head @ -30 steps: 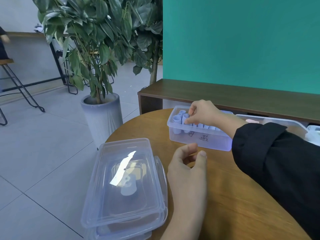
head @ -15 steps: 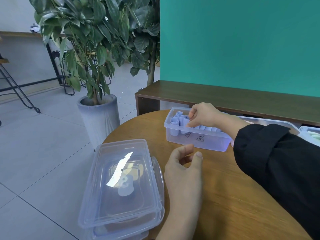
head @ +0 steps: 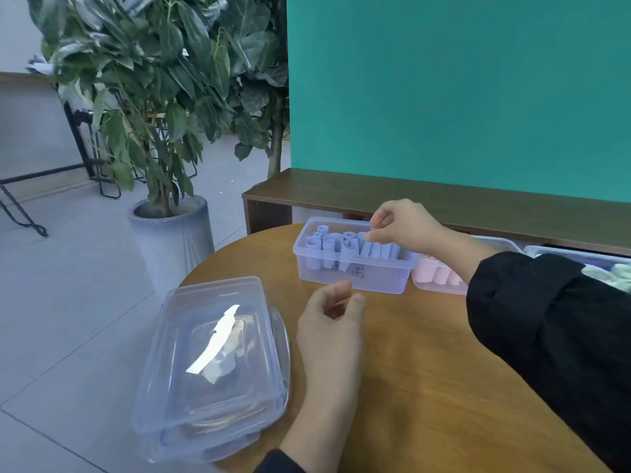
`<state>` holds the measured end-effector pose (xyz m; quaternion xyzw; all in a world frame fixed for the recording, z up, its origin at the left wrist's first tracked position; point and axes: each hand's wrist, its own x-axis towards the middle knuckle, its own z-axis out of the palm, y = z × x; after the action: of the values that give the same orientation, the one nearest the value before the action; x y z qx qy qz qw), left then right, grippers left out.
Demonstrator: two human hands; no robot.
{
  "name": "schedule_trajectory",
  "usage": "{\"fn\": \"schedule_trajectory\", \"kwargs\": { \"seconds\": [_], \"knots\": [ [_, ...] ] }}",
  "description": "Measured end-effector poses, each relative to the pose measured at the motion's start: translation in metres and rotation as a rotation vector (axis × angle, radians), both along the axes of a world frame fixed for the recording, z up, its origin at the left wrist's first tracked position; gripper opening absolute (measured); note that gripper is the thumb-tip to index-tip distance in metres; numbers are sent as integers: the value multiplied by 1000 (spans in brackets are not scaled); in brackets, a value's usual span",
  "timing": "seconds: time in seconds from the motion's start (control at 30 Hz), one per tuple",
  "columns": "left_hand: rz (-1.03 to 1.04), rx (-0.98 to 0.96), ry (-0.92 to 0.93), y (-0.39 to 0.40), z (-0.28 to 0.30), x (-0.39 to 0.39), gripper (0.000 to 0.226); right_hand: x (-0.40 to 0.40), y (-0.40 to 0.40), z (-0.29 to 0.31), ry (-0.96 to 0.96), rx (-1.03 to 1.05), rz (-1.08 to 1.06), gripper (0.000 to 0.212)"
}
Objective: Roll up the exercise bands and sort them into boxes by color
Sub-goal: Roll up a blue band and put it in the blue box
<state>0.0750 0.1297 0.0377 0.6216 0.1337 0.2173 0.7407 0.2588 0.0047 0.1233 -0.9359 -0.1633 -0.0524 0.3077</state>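
A clear box (head: 375, 285) at the table's far edge holds several rolled blue bands (head: 333, 245) standing upright. My right hand (head: 406, 227) hovers over the box's middle, fingers curled, thumb and forefinger tips together beside the top of one roll; I see nothing held between them. My left hand (head: 329, 322) rests on the table in front of the box, fingers loosely curled and holding nothing. To the right a second clear box (head: 423, 283) holds pink rolls (head: 440, 276), partly hidden by my right sleeve. A third box (head: 560, 252) at the far right shows pale green bands (head: 614, 273).
A stack of clear plastic lids (head: 211, 353) lies at the round wooden table's (head: 426, 387) left edge. Behind the boxes runs a dark wooden bench (head: 444, 199) against a green wall. A potted plant (head: 170, 233) stands on the floor to the left.
My right hand has lifted slightly and shifted right along the blue box, off the left rolls it was pressing. The left hand has stayed put.
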Motion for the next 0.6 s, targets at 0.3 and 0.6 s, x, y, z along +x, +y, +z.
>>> {"fn": "schedule_trajectory", "kwargs": {
  "seconds": [0.3,0.6],
  "knots": [
    [-84,58,-23,-39,9,-28,15,-104,-92,-13,7,220,-80,20],
    [-235,240,-70,-120,0,-61,19,-236,-211,-51,53,289,-257,21]
  ]
}}
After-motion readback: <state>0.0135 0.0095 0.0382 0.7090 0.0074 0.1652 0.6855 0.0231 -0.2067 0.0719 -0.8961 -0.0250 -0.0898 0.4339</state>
